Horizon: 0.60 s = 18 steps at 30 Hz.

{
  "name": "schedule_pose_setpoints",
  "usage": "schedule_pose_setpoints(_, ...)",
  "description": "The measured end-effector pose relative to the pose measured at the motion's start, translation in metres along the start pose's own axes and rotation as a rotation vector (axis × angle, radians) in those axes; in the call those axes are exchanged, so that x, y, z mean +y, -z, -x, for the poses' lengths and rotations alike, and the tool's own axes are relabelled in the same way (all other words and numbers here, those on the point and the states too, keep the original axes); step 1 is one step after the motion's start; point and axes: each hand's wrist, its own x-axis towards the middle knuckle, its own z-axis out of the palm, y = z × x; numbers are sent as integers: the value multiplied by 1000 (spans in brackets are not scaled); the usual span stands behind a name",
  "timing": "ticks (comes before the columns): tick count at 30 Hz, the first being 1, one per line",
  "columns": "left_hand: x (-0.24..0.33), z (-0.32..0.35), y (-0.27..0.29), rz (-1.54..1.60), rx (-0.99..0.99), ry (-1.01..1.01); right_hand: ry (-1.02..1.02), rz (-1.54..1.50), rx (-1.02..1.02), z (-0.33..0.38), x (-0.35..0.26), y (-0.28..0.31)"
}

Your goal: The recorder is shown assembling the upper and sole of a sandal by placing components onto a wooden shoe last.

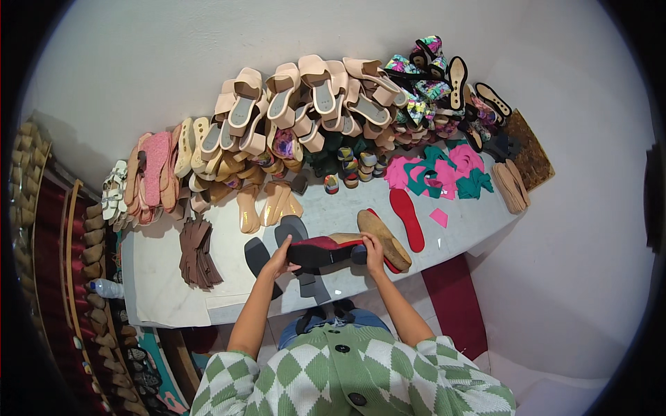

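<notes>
Above the table's front edge I hold a shoe [316, 254] sideways, with a black sole, a red side and a dark block heel. My left hand [280, 261] is closed round its toe end. At the heel end, the fingers of my right hand [373, 254] grip it. Just beyond my right hand lies a tan shoe last [383, 239] with red material along its edge. A red insole [407, 220] rests flat to its right. Around my left hand are dark grey soles [258, 254], partly hidden by the hand and shoe.
Heeled beige sandals [322, 90] are piled along the back of the table [236, 277]. Brown strips [198, 253] and beige insoles [250, 209] lie left; pink and green scraps [440, 170] lie right. A water bottle [106, 288] stands near the shelves of shoe lasts [94, 253].
</notes>
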Motion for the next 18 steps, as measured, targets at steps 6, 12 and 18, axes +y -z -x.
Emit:
schedule_pose_setpoints(6, -12, -14, -5, -25, 51, 41, -133, 333, 23, 0, 8, 5)
schedule_pose_setpoints(12, -32, -15, -10, -19, 158, -29, -188, 475, 116, 16, 8, 1)
schedule_pose_setpoints(18, -39, -19, -15, -10, 243, -32, -438, 321, 97, 16, 25, 18)
